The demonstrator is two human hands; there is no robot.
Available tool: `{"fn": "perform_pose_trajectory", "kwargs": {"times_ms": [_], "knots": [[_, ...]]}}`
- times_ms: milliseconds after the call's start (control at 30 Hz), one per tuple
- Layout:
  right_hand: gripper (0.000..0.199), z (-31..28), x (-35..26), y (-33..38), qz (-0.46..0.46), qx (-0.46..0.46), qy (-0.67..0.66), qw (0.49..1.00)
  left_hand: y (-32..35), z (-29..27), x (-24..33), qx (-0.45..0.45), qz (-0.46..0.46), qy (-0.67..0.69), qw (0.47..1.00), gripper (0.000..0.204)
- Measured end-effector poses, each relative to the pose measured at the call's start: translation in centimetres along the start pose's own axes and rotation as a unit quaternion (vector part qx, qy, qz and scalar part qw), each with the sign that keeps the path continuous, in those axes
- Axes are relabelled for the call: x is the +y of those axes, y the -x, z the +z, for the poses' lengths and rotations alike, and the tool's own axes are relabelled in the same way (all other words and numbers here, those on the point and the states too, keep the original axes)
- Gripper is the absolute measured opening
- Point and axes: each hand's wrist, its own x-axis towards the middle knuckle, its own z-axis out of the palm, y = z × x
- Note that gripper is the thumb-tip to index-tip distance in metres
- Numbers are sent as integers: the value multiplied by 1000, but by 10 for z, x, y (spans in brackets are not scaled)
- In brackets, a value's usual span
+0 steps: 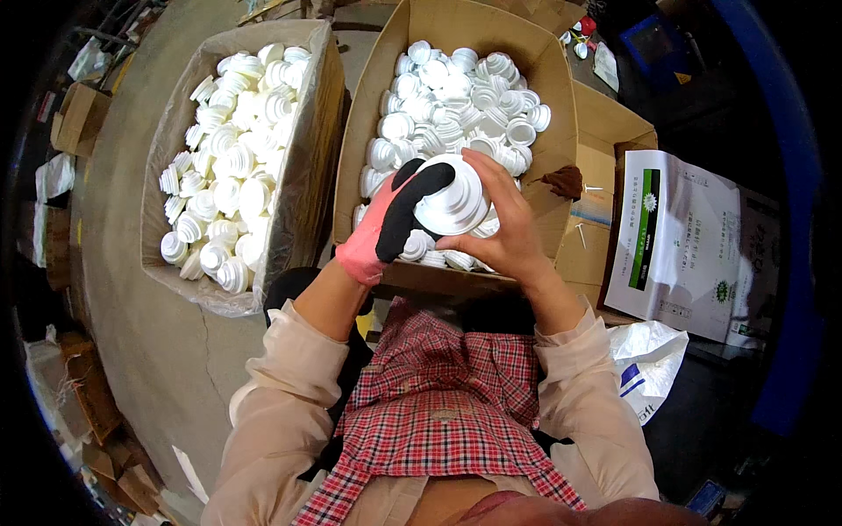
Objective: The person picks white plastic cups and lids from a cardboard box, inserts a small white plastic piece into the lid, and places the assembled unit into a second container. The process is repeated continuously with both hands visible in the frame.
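Observation:
Both my hands hold one white stepped round plastic part [452, 200] above the near end of an open cardboard box [548, 197]. My left hand [390, 217], in a pink glove with black fingers, grips its left side. Bare, my right hand [504, 210] has its fingers around the right side, with the thumb under the near edge. Below and beyond them, the box is filled with many similar white plastic parts [447, 101]. Whether the fingers reach underneath the held part is hidden.
Left of it stands a lined box [320, 131] piled with similar white parts [232, 167]. At the right are a printed white carton [675, 245], a brown cloth-like lump [564, 181] on the box edge and a white plastic bag [649, 359]. Blue equipment [653, 48] stands at the far right.

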Motion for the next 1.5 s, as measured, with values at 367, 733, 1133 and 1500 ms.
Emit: {"fn": "perform_pose_trajectory", "kwargs": {"times_ms": [367,733,1133,1500], "knots": [[87,14,21,-2,112,-23,-109,987,-3,-41,-42,194,107,97,970,50],[31,-6,32,4,112,-157,-91,977,-17,-76,-10,185,37,316,930,53],[52,-272,190,253,395,138,470,777,-37,-31,-39,82,-29,110,990,42],[67,-291,342,415,731,-101,272,617,-59,11,-49,55,-106,-8,993,45]]}}
